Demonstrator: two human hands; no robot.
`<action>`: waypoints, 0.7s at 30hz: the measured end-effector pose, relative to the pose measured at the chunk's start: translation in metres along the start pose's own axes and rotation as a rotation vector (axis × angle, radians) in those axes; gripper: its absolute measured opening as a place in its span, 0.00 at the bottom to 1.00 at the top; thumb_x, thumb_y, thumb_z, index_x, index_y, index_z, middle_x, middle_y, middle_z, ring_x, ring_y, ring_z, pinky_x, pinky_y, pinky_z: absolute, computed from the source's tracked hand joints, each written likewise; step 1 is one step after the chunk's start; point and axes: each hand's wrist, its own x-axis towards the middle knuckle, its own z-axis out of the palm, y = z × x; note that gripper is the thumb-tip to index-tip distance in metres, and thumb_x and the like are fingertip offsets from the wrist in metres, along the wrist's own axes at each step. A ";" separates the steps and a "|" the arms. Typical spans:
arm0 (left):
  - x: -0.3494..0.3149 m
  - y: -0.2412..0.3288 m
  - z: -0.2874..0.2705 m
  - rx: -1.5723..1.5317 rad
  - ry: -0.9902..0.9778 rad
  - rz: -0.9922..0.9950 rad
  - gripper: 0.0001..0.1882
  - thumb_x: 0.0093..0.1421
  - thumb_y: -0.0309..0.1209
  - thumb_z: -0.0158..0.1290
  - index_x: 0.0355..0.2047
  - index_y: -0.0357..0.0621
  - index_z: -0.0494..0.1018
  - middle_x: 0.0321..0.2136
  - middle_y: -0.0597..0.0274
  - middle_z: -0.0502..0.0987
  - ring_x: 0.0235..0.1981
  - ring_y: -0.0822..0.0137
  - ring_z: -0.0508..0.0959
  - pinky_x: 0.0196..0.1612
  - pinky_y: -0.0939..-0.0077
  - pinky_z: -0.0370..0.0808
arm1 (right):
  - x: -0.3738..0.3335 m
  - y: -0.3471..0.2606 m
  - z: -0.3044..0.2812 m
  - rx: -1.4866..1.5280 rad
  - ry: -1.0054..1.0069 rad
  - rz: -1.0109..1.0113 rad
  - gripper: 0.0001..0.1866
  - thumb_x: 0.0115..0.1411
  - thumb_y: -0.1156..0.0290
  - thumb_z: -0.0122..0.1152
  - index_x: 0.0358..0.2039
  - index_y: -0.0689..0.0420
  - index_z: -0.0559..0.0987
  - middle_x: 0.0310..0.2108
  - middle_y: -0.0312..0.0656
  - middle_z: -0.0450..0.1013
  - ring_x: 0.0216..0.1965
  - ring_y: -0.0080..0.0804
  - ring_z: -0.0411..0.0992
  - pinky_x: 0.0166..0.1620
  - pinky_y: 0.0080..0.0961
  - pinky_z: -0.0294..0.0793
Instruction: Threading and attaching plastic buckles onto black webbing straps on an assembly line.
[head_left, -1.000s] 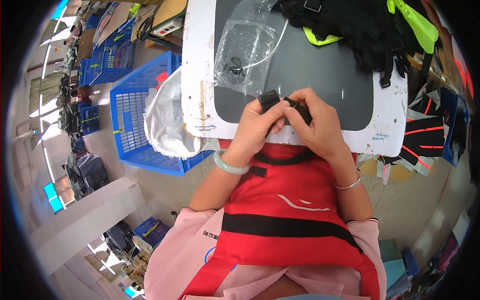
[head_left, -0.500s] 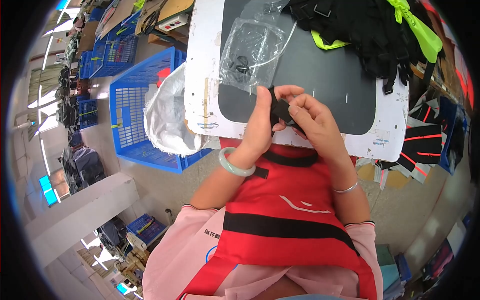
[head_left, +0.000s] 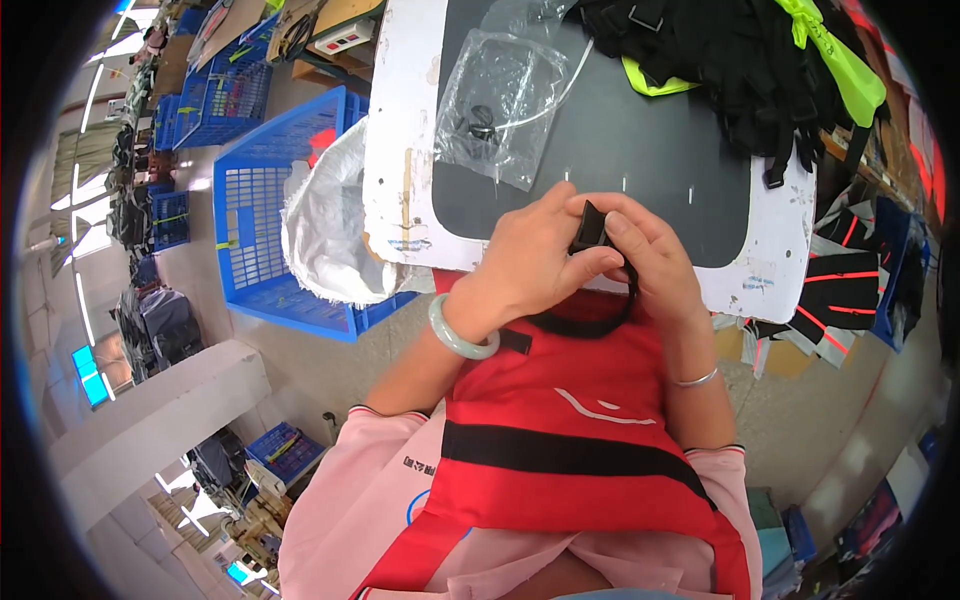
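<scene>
Both hands meet over the near edge of the table, around a small dark piece that looks like a black plastic buckle (head_left: 592, 226). Thumb and fingers of my right hand (head_left: 660, 262) pinch it from the right. My left hand (head_left: 530, 250) closes on it from the left, its thumb just below the piece; the fingertips are partly hidden. From the hands a black webbing strap (head_left: 630, 292) curves down over the red apron. Beyond them on the table lies a clear plastic bag (head_left: 500, 110) with small black parts inside.
A pile of black straps (head_left: 715, 75) with a neon-yellow band (head_left: 838, 70) covers the table's far right. Left of the table (head_left: 400, 190) stand a blue crate (head_left: 240, 220) and a white sack (head_left: 325, 240). Black-and-grey pieces with red stripes (head_left: 840, 290) lie to the right.
My left hand has turned over, its back now facing up, and its fingers have closed in toward the right hand. The black piece has moved slightly right and now points upward.
</scene>
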 end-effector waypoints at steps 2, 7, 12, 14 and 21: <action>-0.001 0.001 -0.012 -0.016 -0.118 0.030 0.22 0.47 0.40 0.63 0.37 0.38 0.75 0.29 0.55 0.71 0.25 0.57 0.73 0.28 0.70 0.70 | 0.000 0.000 -0.011 -0.067 -0.046 -0.042 0.08 0.64 0.69 0.50 0.40 0.58 0.75 0.32 0.29 0.69 0.24 0.12 0.58 0.27 0.10 0.57; -0.011 -0.012 -0.018 -0.309 0.018 0.043 0.17 0.43 0.29 0.66 0.35 0.38 0.77 0.26 0.60 0.72 0.25 0.67 0.72 0.29 0.76 0.68 | 0.003 0.002 -0.013 -0.111 -0.042 -0.296 0.08 0.64 0.69 0.48 0.38 0.58 0.74 0.43 0.42 0.71 0.47 0.30 0.67 0.52 0.25 0.63; -0.023 -0.025 -0.024 -0.576 -0.007 -0.183 0.17 0.45 0.26 0.65 0.37 0.38 0.77 0.26 0.65 0.71 0.27 0.74 0.71 0.30 0.81 0.67 | -0.025 -0.032 -0.081 0.490 -0.067 -0.510 0.10 0.63 0.66 0.49 0.45 0.50 0.67 0.37 0.46 0.73 0.46 0.45 0.69 0.59 0.45 0.57; -0.025 -0.029 -0.029 -0.623 -0.051 -0.225 0.16 0.46 0.26 0.64 0.37 0.36 0.77 0.27 0.67 0.71 0.28 0.76 0.71 0.31 0.83 0.67 | -0.041 -0.054 -0.116 0.748 0.057 -0.604 0.08 0.60 0.72 0.51 0.41 0.53 0.72 0.24 0.33 0.59 0.28 0.24 0.59 0.50 0.32 0.63; -0.013 -0.019 -0.020 -0.650 -0.126 -0.243 0.15 0.48 0.26 0.63 0.36 0.33 0.75 0.31 0.66 0.72 0.31 0.78 0.72 0.33 0.85 0.68 | -0.015 -0.045 -0.051 -0.008 0.342 -0.352 0.08 0.64 0.63 0.52 0.36 0.54 0.72 0.17 0.27 0.58 0.13 0.10 0.49 0.16 0.13 0.45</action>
